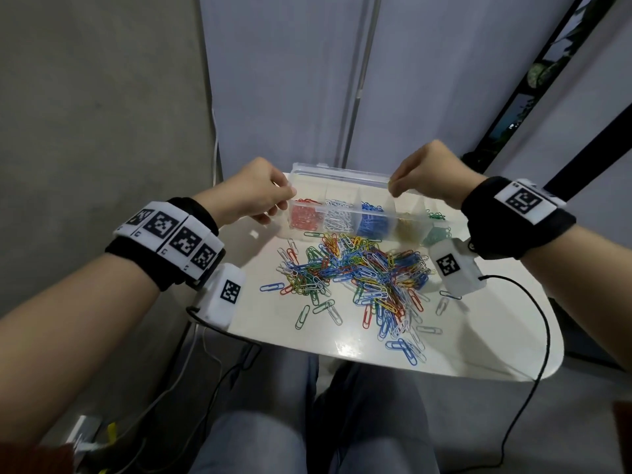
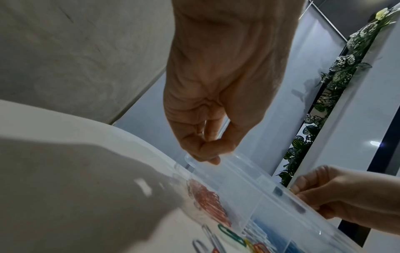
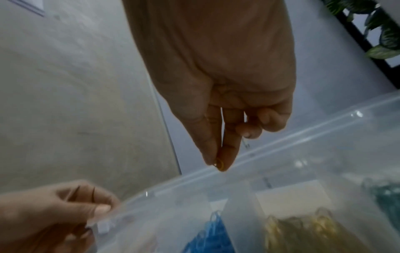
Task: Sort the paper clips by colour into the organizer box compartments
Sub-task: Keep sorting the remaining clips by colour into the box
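Box (image 1: 355,213) at far table (image 1: 496,354) edge, five bins part-filled: red, white, blue, yellow, green left to right. Big mixed pile (image 1: 355,271) loose on table just in front of box, strays near front edge: sorting under way, plenty left by look of it. Left hand (image 1: 254,195) pinching box's left end, seemingly lid corner. Right hand (image 1: 427,176) pinching yellow clip (image 3: 220,164), poised above box, roughly over yellow bin: likely drop next, then back to pile
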The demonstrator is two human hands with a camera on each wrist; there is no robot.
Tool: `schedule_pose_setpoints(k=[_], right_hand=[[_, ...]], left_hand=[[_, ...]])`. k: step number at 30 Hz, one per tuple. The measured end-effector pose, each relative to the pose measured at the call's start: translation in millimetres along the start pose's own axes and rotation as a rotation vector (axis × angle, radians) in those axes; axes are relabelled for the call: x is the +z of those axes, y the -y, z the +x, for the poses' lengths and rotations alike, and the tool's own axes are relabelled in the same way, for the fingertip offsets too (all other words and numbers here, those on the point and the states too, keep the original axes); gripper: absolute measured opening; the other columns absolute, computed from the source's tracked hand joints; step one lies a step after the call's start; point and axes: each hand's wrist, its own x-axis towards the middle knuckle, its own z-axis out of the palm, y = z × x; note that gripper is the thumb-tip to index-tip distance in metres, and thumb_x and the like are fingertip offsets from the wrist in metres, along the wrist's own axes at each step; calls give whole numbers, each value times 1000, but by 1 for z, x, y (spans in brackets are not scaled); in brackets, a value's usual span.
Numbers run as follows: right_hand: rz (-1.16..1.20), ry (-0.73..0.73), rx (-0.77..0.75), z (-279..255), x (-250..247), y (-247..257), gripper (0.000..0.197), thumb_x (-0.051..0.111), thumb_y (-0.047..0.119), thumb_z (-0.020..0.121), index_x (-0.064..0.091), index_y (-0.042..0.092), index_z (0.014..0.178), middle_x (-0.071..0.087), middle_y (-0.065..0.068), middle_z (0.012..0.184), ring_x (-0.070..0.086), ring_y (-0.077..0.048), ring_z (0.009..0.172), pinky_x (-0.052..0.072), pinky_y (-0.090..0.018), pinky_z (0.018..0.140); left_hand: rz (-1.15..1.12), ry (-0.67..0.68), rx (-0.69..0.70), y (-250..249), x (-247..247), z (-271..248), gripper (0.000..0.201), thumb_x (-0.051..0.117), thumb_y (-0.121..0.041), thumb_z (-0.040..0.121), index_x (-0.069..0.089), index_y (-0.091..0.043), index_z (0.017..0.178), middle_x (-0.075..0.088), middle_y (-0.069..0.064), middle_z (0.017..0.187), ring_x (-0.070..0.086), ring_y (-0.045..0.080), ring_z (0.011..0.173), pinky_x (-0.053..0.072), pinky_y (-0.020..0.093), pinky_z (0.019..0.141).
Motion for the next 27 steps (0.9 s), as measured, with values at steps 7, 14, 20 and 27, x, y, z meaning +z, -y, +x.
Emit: schedule_pose_setpoints(k=[7, 14, 20, 27], right_hand=[[-62, -83, 43, -14, -24, -15, 23, 86, 11, 66, 75, 5, 85, 64, -5, 67, 51, -10, 58, 41, -20, 54], [-128, 158, -140, -69, -12, -24, 14, 81, 2, 70, 75, 12, 77, 66, -5, 67, 47, -5, 53, 35, -9, 47], [-524, 283, -395, -78, 23, -47, 35, 74, 8, 80, 73, 20, 112, 65, 2, 109, 58, -19, 99, 44, -25, 79], [-476, 184, -370, -78, 29, -49, 4, 74, 13, 80, 75, 10, 83, 68, -4, 87, 61, -26, 79, 48, -36, 70]], left_hand=[[-13, -2, -1, 1, 1, 2, 25, 55, -19, 98, 66, 4, 98, 59, 7, 73, 47, 14, 55, 43, 19, 38], [-13, -8, -3, 2, 1, 3, 25, 56, -19, 98, 67, 4, 98, 60, 9, 75, 48, 14, 56, 44, 20, 39], [-1, -12, -11, -1, 1, 0, 21, 55, -20, 98, 66, -2, 98, 61, 7, 76, 50, 14, 57, 44, 21, 40], [4, -14, -17, -2, 1, -1, 22, 55, -20, 99, 66, -1, 97, 60, 7, 75, 49, 14, 56, 44, 19, 38]])
